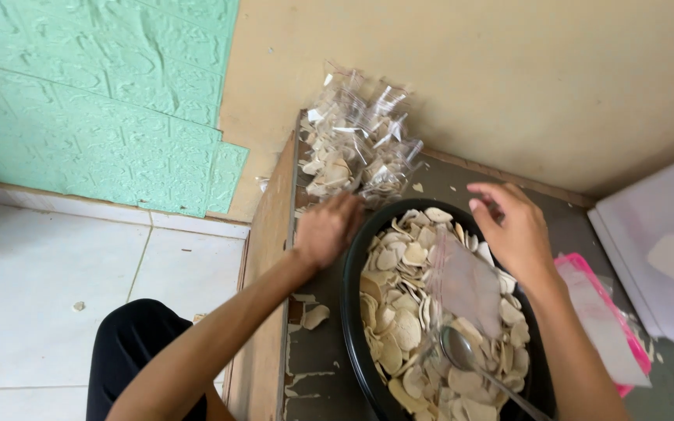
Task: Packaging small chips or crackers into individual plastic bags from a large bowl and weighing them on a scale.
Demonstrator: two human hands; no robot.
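Crackers (399,312), pale and flat, fill the black bowl (350,312) on your low table (317,366). Your left hand (328,228) rests at the bowl's far-left rim, fingers curled shut against the pile of filled clear bags (356,144); what they hold cannot be told. Your right hand (515,230) hovers over the bowl's far-right rim, fingers loosely spread, empty. A metal spoon (462,351) and an empty clear bag (468,284) lie on the crackers.

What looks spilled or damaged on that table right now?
A few crackers lie loose on the table, outside the black bowl and below the left hand. The table's surface is peeling there, showing pale patches. A small crumb sits near the pile of filled bags.
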